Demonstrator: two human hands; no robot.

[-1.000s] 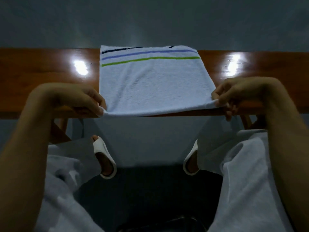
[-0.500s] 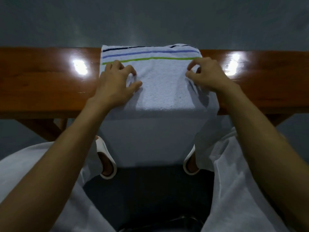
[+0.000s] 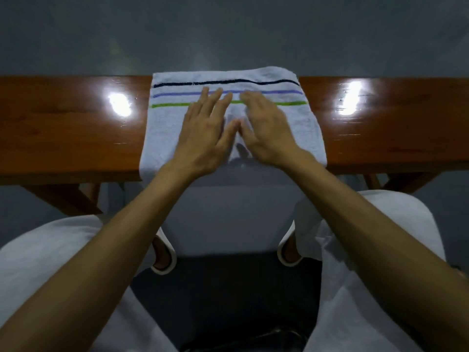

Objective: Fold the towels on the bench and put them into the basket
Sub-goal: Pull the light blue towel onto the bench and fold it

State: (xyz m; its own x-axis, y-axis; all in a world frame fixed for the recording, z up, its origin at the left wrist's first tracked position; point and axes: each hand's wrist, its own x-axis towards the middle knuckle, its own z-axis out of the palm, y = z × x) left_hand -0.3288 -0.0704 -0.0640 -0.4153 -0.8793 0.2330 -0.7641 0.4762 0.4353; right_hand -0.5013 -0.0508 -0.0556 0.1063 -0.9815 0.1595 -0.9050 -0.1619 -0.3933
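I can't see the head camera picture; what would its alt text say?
The left hand and right hand lie flat side by side on a white towel with dark, blue and green stripes, spread across a shiny wooden bench. Part of the towel hangs over the near edge.

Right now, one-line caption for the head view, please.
On the wooden bench, left hand and right hand press flat, side by side, on a striped white towel.
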